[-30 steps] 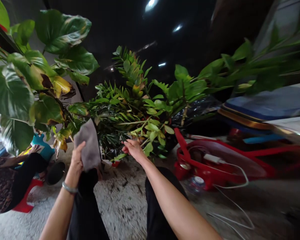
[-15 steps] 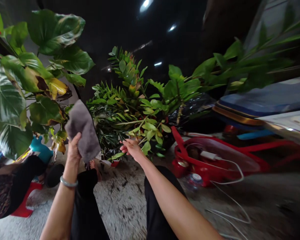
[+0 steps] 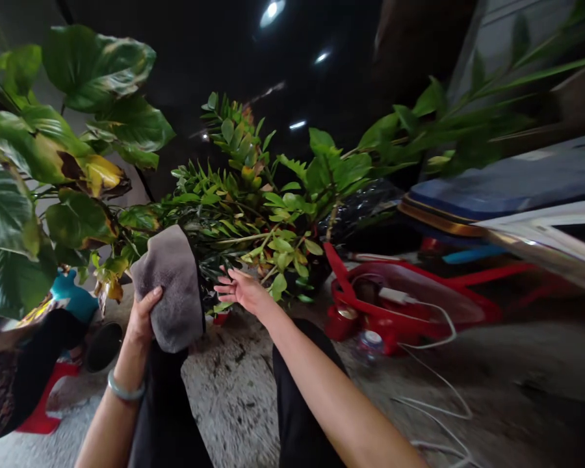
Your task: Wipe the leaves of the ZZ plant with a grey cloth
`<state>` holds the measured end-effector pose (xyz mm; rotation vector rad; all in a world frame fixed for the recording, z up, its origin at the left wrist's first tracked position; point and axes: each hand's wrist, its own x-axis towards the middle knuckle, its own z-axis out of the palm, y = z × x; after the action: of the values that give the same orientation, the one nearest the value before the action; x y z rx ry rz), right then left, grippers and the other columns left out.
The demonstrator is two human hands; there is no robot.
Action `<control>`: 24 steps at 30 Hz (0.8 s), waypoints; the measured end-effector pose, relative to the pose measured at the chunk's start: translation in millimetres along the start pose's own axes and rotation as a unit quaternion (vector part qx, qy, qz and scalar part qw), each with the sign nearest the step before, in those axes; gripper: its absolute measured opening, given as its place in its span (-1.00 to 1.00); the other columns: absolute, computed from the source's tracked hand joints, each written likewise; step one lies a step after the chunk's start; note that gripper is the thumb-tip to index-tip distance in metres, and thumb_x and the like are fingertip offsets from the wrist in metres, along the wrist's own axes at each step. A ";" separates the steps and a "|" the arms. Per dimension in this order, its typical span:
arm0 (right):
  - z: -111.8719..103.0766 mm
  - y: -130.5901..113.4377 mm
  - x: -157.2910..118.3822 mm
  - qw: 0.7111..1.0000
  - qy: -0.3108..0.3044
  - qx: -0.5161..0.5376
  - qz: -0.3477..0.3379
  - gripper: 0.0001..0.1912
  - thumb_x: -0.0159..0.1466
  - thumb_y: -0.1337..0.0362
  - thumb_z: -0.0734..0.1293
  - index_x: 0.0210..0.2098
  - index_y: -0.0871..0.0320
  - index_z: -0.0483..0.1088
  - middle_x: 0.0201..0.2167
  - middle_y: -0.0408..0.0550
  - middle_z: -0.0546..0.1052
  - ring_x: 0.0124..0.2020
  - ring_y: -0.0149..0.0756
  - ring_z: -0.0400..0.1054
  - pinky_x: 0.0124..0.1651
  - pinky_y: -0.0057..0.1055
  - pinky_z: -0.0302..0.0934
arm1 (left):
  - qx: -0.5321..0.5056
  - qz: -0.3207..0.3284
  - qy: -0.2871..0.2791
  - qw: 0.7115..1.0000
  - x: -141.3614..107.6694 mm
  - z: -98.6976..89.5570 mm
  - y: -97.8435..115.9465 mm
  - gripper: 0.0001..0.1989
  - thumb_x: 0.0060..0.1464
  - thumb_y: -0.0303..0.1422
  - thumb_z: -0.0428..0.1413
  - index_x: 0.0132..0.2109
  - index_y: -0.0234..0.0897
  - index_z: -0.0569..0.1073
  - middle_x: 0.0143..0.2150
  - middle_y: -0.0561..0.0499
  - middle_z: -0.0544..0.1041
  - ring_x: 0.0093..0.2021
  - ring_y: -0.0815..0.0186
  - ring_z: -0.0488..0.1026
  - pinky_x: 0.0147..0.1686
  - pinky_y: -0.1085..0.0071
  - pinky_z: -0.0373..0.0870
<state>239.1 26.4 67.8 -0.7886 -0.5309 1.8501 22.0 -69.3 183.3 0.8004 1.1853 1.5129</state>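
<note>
Left hand point(image 3: 141, 317) grips cloth point(image 3: 176, 296) at eight-o'clock edge, apt hold for likely soft, light fabric; right hand point(image 3: 244, 290) empty, splayed.

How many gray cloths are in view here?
1: a gray cloth, held in the person's left grip in front of the plants. Others may be hidden behind the leaves.

Both forearms point(image 3: 316, 370) forward, left grip point(image 3: 143, 318) upright in a clasp, right grip point(image 3: 247, 294) unclenched, fingers point(image 3: 228, 288) apart and leftward.
</note>
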 end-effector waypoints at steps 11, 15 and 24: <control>7.4 15.8 13.9 0.999 -0.013 0.006 -0.032 -0.96 0.31 0.37 0.42 -0.30 0.16 0.53 -0.41 -0.06 0.66 -0.37 -0.29 0.62 -0.24 -0.42 0.52 | 0.103 -0.065 -0.057 0.991 -17.6 -1.5 -20.8 -0.52 -0.34 -0.24 0.54 -0.21 -0.30 0.65 -0.33 -0.10 0.72 -0.34 0.01 0.66 -0.29 0.23 0.62; 1.8 16.9 15.4 1.000 -0.007 -0.016 -0.024 -0.87 0.31 0.46 0.39 -0.37 0.19 0.53 -0.41 0.03 0.68 -0.35 -0.24 0.64 -0.20 -0.35 0.55 | -0.029 0.127 -0.035 0.991 18.2 48.1 50.7 -0.43 -0.27 -0.23 0.48 -0.03 -0.21 0.63 -0.17 -0.04 0.74 -0.10 -0.01 0.68 -0.08 0.24 0.62; -16.4 -0.3 9.2 0.998 0.034 -0.053 -0.021 -0.81 0.25 0.46 0.35 -0.48 0.20 0.51 -0.60 -0.04 0.60 -0.55 -0.33 0.51 -0.38 -0.43 0.47 | 0.106 -0.177 -0.131 0.970 15.6 38.3 -15.1 -0.50 -0.29 -0.34 0.48 -0.11 -0.34 0.66 -0.22 -0.20 0.73 -0.12 -0.13 0.68 -0.07 0.09 0.61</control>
<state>248.6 35.1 54.1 -0.9014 -0.6016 1.7607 57.4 -43.5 179.1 0.8476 1.2267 0.9682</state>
